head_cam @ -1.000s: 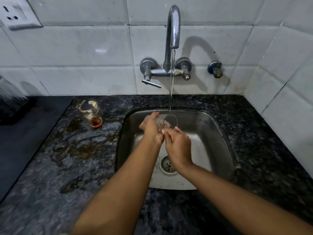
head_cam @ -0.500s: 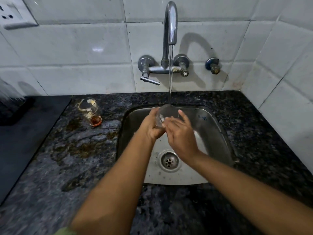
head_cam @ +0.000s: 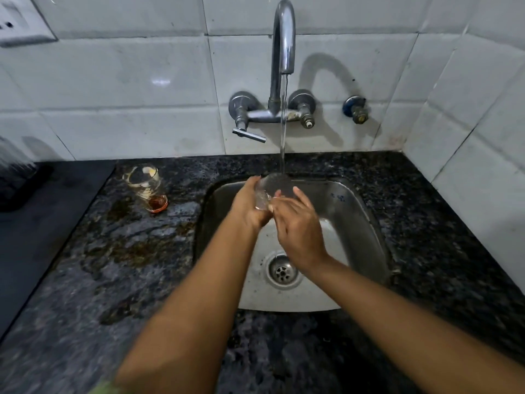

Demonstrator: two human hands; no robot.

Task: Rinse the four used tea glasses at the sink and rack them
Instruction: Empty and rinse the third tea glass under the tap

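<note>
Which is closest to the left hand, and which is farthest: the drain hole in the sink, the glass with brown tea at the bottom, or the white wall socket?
From the left hand, in the head view:
1. The round metal drain hole, in the steel sink just below and right of the hand.
2. The clear glass with brown tea dregs, left on the dark stone counter.
3. The white wall socket, far up in the left corner.

The scene is dim and a little bluish. Light seems to come from the upper left: the tap (head_cam: pixel 279 52) throws a soft curved shadow to its right on the wall tiles (head_cam: pixel 127 81), where a small bright glare spot shows. The dark counter (head_cam: pixel 127 251) shines wetly in patches. Tile lines bow toward the edges from the wide lens. The rack (head_cam: pixel 17 177) at far left is smeared, and the lower corners are blurred
</note>
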